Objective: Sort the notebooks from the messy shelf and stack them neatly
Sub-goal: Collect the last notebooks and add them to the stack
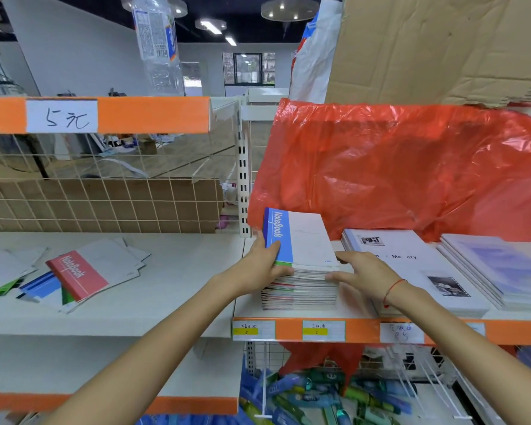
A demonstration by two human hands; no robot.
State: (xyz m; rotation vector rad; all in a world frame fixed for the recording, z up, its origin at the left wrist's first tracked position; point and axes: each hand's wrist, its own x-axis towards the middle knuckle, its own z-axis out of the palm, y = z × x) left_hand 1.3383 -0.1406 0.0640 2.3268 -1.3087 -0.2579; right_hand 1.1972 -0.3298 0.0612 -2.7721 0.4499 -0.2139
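A tall stack of notebooks [301, 289] stands on the right shelf [316, 312], topped by a blue-spined notebook [301, 237]. My left hand [265, 265] presses against the stack's left side, its thumb on the blue spine. At the stack's right front corner, my right hand [360, 273] touches the top notebooks with fingers extended. On the left shelf [172, 283] lies a messy pile of notebooks [83, 277], with a red-spined one [77, 274] on top and blue and green ones beneath.
A stack of white "Memory" books [411, 262] and a stack of purple-covered books [497, 268] sit right of the notebooks. A red plastic bag [396, 167] hangs over the right shelf's back. White wire mesh [105, 185] backs the left shelf. Pens [334, 394] fill the shelf below.
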